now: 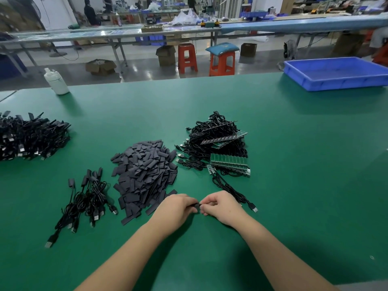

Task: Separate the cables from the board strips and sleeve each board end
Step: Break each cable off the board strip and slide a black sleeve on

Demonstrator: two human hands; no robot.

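A wide green table holds, from left to right, a large heap of cables, a small bunch of sleeved cables, a pile of dark sleeves, and a tangle of cables on green board strips. Near the front edge, the left hand and right hand meet, fingers curled, pinching one sleeve between them. It looks light, soft and thin, best pinched by its edges. The board end inside is hidden, so how far the sleeve is on cannot be told.
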